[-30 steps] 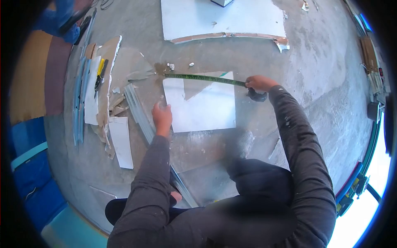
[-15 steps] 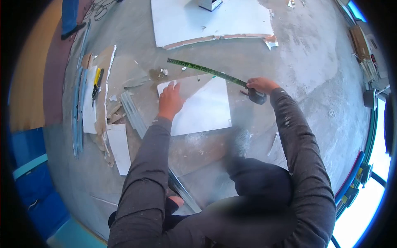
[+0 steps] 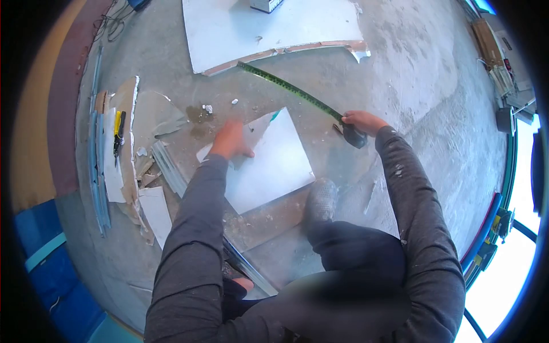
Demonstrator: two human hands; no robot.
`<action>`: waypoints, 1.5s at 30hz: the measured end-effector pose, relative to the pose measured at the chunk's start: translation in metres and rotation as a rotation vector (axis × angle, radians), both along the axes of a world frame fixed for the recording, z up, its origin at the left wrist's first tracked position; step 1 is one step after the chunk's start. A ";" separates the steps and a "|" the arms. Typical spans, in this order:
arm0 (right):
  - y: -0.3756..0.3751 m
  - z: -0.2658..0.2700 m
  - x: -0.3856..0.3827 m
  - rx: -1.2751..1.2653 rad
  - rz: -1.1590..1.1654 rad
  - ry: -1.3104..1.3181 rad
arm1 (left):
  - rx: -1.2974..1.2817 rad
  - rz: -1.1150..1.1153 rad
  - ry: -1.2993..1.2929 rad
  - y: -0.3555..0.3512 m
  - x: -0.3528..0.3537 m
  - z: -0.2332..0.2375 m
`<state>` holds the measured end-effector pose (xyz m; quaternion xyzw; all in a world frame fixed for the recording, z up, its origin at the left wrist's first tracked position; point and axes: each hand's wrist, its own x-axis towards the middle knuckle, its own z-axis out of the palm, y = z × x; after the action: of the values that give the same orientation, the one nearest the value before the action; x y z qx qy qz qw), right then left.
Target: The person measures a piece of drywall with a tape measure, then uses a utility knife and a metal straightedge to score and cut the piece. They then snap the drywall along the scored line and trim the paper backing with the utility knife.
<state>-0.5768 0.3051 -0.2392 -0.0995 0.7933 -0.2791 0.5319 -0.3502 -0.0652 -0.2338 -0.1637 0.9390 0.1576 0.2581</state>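
Observation:
My right hand [image 3: 364, 122] is closed on a tape measure [image 3: 355, 137], whose dark case hangs under the fingers. Its green blade [image 3: 291, 88] sticks out to the upper left, the tip near the edge of the large board. My left hand [image 3: 230, 140] lies at the upper left of a white piece of plasterboard [image 3: 274, 163] on the floor, thumb spread from the fingers. Motion smears those fingers somewhat. Grey shows along the piece's upper left part, with a green mark at its top corner.
A large white board [image 3: 274, 34] with a broken edge lies ahead, a box [image 3: 266, 4] on it. Metal profiles [image 3: 98, 166], board scraps [image 3: 154, 208] and yellow-handled snips [image 3: 119, 131] lie at left. My shoe [image 3: 322, 200] stands close to the plasterboard's lower right corner.
The plasterboard piece has turned counter-clockwise and come nearer to me. My left hand has shifted with it, slightly down and left. The tape's blade now tilts more steeply.

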 end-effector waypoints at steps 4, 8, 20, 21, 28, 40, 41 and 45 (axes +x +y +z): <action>-0.006 0.003 0.001 -0.117 -0.012 0.025 | 0.388 0.025 -0.018 -0.046 0.031 0.028; -0.004 0.003 -0.004 -0.235 0.000 0.079 | 0.637 0.468 0.148 -0.067 0.105 0.069; -0.034 0.013 0.023 -0.318 -0.164 -0.079 | 1.741 1.662 0.534 0.111 0.216 -0.023; -0.036 0.013 0.024 -0.325 -0.147 -0.086 | 1.731 1.736 0.568 0.119 0.212 -0.021; -0.041 0.024 0.034 -0.303 -0.170 -0.127 | 1.612 1.652 0.542 0.097 0.218 -0.009; -0.039 0.046 0.044 -0.400 -0.162 -0.115 | 1.467 1.438 0.698 0.057 0.248 0.053; -0.039 0.056 0.047 -0.437 -0.153 -0.110 | 1.451 1.425 0.720 0.058 0.253 0.062; -0.041 0.133 0.063 -0.613 -0.205 -0.182 | 1.425 1.401 0.811 0.071 0.273 0.107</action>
<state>-0.5137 0.2643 -0.1057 -0.1491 0.6277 -0.5643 0.5151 -0.0775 0.0062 -0.1272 -0.4126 0.3439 0.8232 -0.1838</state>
